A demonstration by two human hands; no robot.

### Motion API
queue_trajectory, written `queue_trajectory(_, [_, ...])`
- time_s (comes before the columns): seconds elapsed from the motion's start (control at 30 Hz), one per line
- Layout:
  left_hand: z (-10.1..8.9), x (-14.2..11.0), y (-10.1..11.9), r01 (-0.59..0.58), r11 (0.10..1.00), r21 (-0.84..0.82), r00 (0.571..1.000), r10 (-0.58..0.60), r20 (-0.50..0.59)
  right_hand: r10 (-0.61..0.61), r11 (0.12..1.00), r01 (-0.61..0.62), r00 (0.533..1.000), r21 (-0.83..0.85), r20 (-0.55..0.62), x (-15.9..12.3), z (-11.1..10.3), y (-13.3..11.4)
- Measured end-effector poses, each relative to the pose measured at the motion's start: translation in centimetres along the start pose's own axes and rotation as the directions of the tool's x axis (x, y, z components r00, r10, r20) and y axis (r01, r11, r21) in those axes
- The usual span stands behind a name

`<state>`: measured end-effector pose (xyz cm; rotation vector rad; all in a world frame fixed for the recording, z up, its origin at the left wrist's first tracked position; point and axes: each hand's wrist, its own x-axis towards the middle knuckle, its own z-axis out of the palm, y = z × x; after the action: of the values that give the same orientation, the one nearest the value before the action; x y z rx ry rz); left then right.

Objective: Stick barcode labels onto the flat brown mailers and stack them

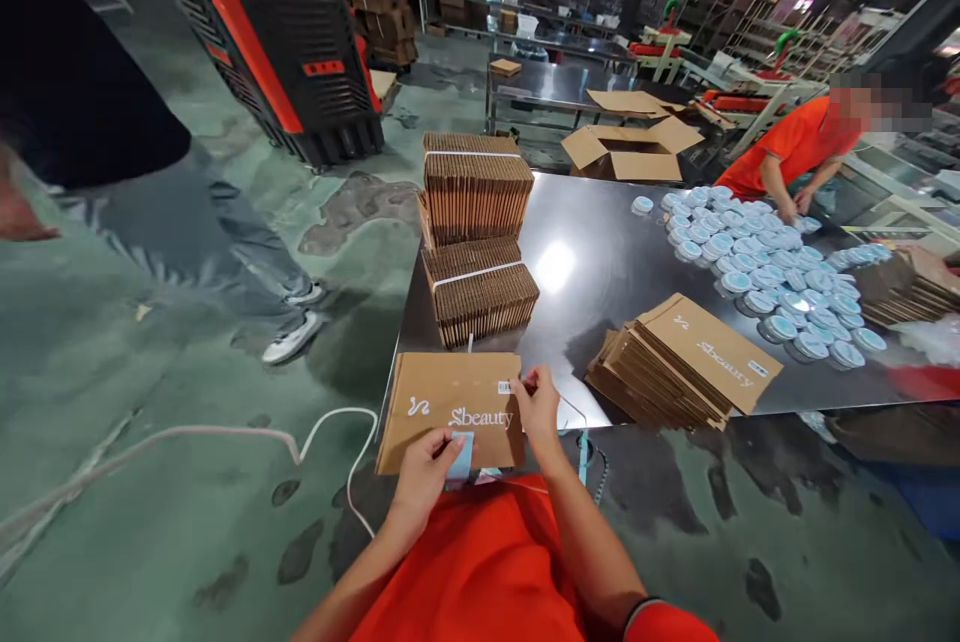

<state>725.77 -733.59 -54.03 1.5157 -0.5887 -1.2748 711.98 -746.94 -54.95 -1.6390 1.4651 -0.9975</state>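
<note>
A flat brown cardboard box [442, 382] printed "Sbeauty" lies at the near left of the metal table, on what looks like other flat boxes. My left hand [424, 472] is closed, pinching a light blue strip [462, 457] that looks like label backing over the box's near edge. At the box's right side, the fingertips of my right hand [538, 407] are pinched at the edge of a small white barcode label [505, 387] on its surface. To the right is a leaning stack of similar flat boxes [652, 372], the top one bearing a barcode label.
Strapped cardboard bundles [480, 287] stand behind the box. Many round blue-lidded containers [780, 272] cover the table's right side, where a co-worker in orange [787, 147] reaches in. An open carton [634, 152] sits beyond. Another person [217, 232] walks at left, near a white cable [225, 430].
</note>
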Motion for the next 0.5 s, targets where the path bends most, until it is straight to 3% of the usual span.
queue_trajectory(0.1, [-1.0,-0.3,0.8,-0.162,0.977,0.137,0.979,0.176,-0.104,0.063,0.996,-0.064,0.998,0.059,0.017,-0.7,-0.7,0.6])
queue_trajectory(0.2, [-2.5,0.1,1.3,-0.264,0.893,0.365,0.893,0.369,-0.256,0.113,0.993,-0.114,0.993,0.036,0.023,-1.9,-1.3,0.9])
queue_trajectory(0.37, [-4.2,1.3,0.9,-0.225,0.822,0.524,0.877,0.405,-0.258,0.015,0.994,-0.015,1.0,-0.105,0.007,-4.2,-1.2,-0.5])
queue_trajectory(0.43, [-4.4,0.9,1.1,-0.222,0.838,0.498,0.853,0.414,-0.318,-0.003,0.999,0.002,1.0,-0.046,-0.011,-5.0,-1.0,-1.9])
queue_trajectory(0.5, [-4.1,-0.2,2.0,-0.213,0.885,0.413,0.836,0.384,-0.392,-0.016,0.991,0.011,0.999,0.132,0.038,-5.0,-1.6,-3.2])
